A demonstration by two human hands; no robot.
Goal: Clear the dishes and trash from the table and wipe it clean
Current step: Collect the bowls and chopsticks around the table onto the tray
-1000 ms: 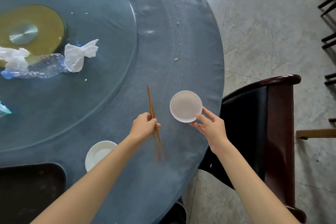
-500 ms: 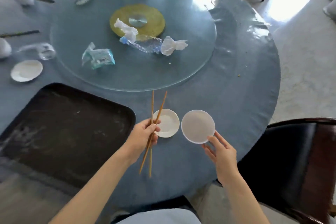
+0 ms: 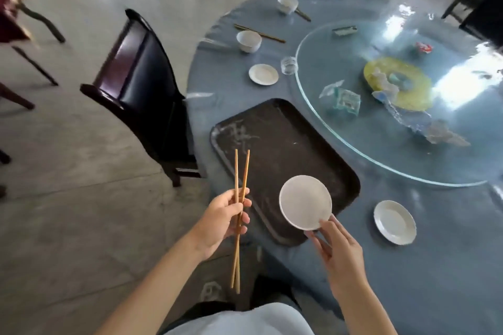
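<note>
Left hand curled around chopsticks, right hand pinching a white saucer (above black tray), round blue table, grey floor.

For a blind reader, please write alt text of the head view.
A left hand holds chopsticks and a right hand holds a small plate over a black tray on a round blue table.

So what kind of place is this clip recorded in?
Most likely a restaurant dining room after a meal: a large round table with a glass turntable, a black bussing tray, and other tables and dark chairs on a polished floor.
</note>
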